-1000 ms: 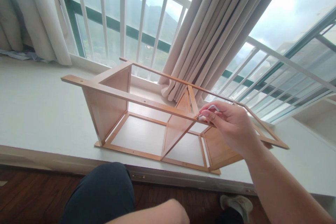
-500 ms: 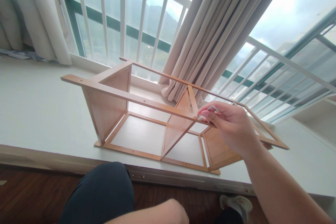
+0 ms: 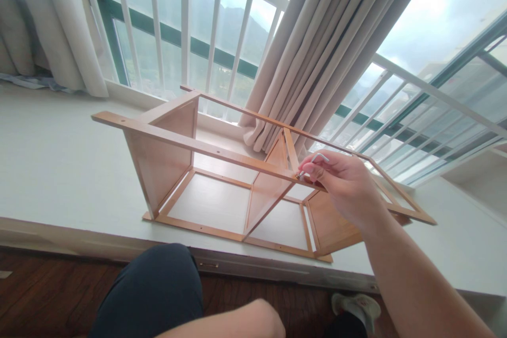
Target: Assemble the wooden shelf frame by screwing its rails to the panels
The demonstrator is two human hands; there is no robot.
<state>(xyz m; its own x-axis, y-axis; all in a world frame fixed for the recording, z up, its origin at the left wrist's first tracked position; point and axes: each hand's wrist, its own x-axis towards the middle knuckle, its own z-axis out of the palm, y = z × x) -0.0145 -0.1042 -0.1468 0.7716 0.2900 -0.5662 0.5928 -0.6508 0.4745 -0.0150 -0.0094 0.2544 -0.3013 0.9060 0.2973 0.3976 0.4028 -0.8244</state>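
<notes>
A single head-worn camera is looking forward and down, close over the wooden frame (image 3: 222, 179) on the white ledge (image 3: 51, 163), facing the railed window (image 3: 178, 26); no second view is overlapping.

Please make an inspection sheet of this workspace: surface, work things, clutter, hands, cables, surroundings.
Surface: white window ledge, bare around the frame.
Work things: wooden shelf frame lies on the ledge; small metal hex key set at its front rail.
Clutter: crumpled cloth at far left.
Hands: right hand pinches the hex key; left hand not in view, only a forearm at the bottom edge.
Cables: nothing seen.
Surroundings: beige curtains, white window railing, dark wooden floor.
</notes>
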